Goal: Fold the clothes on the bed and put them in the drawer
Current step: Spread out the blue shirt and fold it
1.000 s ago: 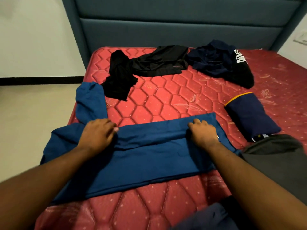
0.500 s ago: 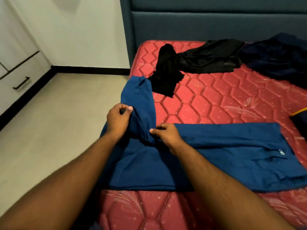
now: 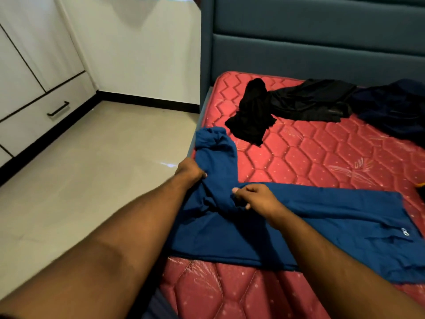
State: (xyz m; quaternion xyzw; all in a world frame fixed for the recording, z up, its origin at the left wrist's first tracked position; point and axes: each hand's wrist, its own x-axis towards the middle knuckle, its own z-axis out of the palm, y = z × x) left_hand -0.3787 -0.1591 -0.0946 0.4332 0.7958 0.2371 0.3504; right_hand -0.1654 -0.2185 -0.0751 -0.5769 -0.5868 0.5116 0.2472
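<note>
Both the left hand (image 3: 190,170) and right hand (image 3: 257,196) still grip the blue garment (image 3: 322,217), its sleeve now straighter.

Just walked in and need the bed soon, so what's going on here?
A person is partway through folding a blue garment spread along the near edge of the red mattress. The left hand grips its sleeve where it hangs by the bed's edge, and the right hand pinches the fabric beside it. A black garment and a dark navy garment lie unfolded near the headboard. The white drawer across the floor is closed.
</note>
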